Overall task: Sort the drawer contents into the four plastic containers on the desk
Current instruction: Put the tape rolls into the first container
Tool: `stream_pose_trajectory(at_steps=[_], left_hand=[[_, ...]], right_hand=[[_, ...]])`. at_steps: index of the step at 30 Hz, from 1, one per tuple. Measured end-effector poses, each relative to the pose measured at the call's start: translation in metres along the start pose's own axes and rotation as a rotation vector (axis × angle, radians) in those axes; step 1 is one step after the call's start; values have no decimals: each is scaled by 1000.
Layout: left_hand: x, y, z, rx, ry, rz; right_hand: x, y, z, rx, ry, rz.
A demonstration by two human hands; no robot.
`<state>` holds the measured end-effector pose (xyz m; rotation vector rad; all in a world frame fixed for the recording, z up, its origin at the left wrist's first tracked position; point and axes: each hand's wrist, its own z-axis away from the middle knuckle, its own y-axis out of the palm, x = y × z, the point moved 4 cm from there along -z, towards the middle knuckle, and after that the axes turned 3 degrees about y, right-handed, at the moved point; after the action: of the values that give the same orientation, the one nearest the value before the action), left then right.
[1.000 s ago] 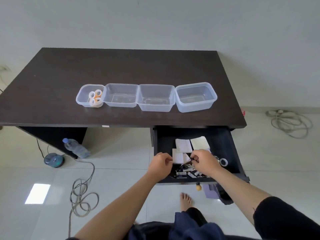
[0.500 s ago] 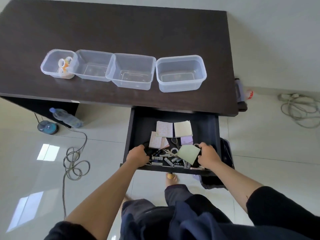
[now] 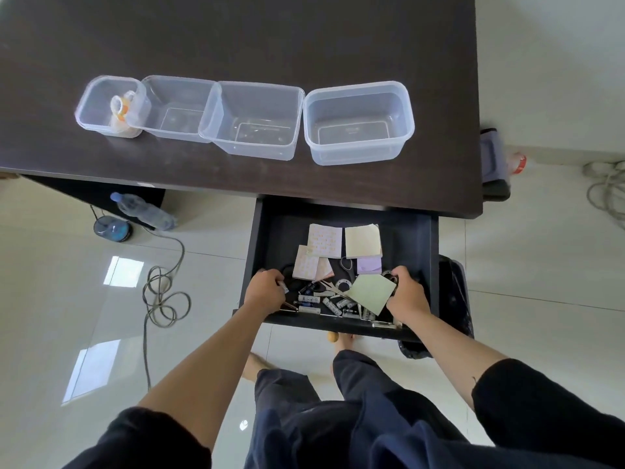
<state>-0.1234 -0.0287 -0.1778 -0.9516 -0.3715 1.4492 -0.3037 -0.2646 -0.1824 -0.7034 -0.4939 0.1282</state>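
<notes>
Four clear plastic containers stand in a row on the dark desk (image 3: 236, 35). The small leftmost one (image 3: 98, 106) holds tape rolls; the second (image 3: 176, 110), third (image 3: 253, 120) and fourth (image 3: 358, 121) hold nothing. Below the desk's front edge the drawer (image 3: 419, 238) is pulled out, with note pads (image 3: 362, 240), scissors (image 3: 346, 265) and several batteries (image 3: 309, 299) inside. My left hand (image 3: 265, 292) sits at the drawer's front left, fingers curled round a small battery. My right hand (image 3: 407, 296), at the front right, grips a tilted green note pad (image 3: 370, 292).
A water bottle (image 3: 145, 211) and a round blue device (image 3: 111, 228) lie on the tiled floor under the desk. A coiled cable (image 3: 162, 299) trails left of the drawer. A black bin bag (image 3: 455, 299) stands against the drawer's right side. More cable (image 3: 605, 187) lies far right.
The view has dropped closer over the drawer. My hands have spread apart, the left to the drawer's front left, the right to its front right with the green pad.
</notes>
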Motion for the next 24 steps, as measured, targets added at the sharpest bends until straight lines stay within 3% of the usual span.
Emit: stream_pose_trajectory(at_steps=[15,19,24], left_hand=[[-8,6,-15,187,46,-211],[-6,3,-13,157,66,-62],[-3,-8,-13,173,38,331]], right_hand=[[3,4,-14,-107,-76,189],[6,3,-16,-113,-98,120],[12,-1,-16,-142,-106,52]])
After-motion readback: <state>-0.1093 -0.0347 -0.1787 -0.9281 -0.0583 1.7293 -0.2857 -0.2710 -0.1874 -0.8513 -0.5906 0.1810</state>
